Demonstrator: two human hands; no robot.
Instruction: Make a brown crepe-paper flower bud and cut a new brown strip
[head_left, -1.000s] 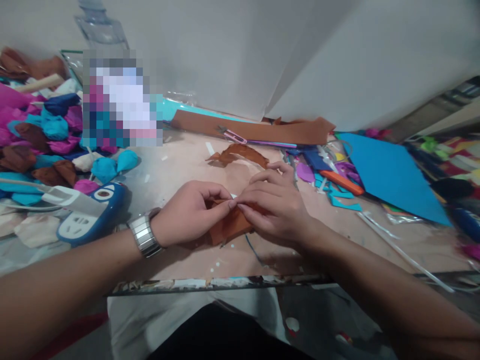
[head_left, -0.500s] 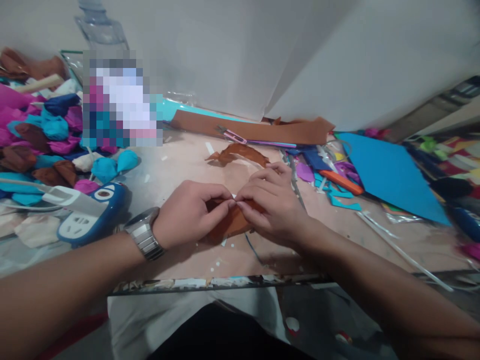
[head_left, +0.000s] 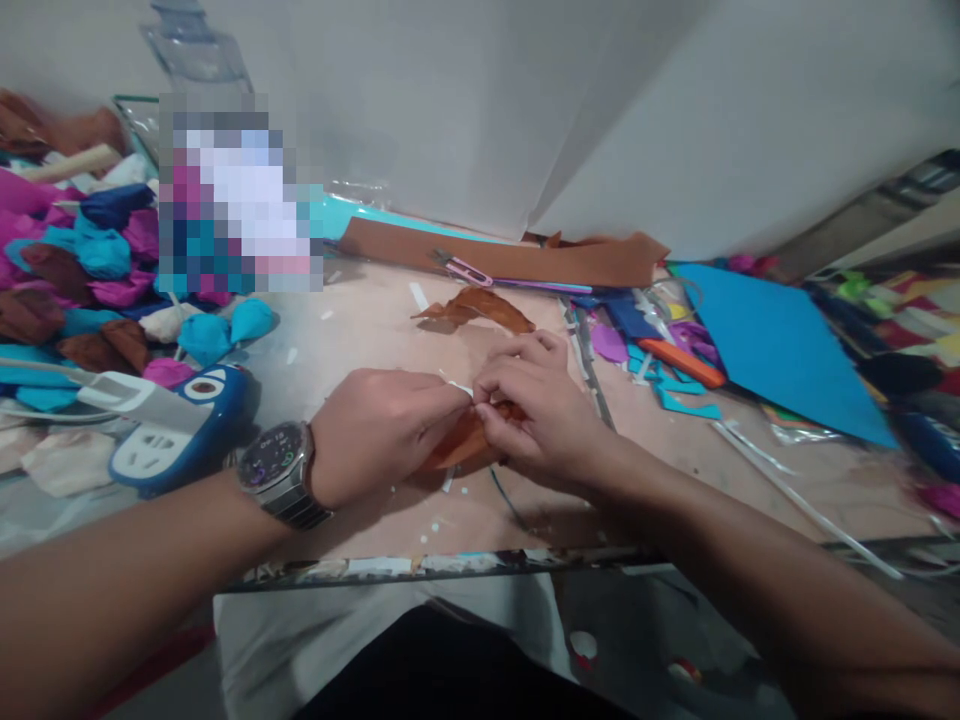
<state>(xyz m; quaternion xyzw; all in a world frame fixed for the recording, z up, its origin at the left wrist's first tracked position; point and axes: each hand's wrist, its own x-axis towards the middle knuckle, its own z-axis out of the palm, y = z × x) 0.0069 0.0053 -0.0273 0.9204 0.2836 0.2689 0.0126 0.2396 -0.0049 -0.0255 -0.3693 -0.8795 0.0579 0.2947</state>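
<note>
My left hand [head_left: 382, 420], with a watch [head_left: 276, 470] on its wrist, is closed in a pinch. Its fingertips meet those of my right hand [head_left: 529, 400], also pinched. A small white strip [head_left: 460, 388] shows where the fingertips come together; the fingers hide most of it. Directly beneath both hands is a brown crepe-paper piece [head_left: 465, 450], partly covered by them. Beyond the hands, a curled brown paper scrap [head_left: 476, 307] lies on the tabletop [head_left: 360, 330].
Pink-handled snips [head_left: 466, 268] rest on a long brown sheet [head_left: 525, 262] at the back. To the right are an orange cutter [head_left: 682, 362] and a blue sheet [head_left: 780, 350]. A blue-white power strip [head_left: 180, 430] and wrapped paper balls [head_left: 105, 250] crowd the left.
My left hand has rolled over, so its back faces up and the watch face shows. More of the white strip is visible at the fingertips. My right hand has barely moved.
</note>
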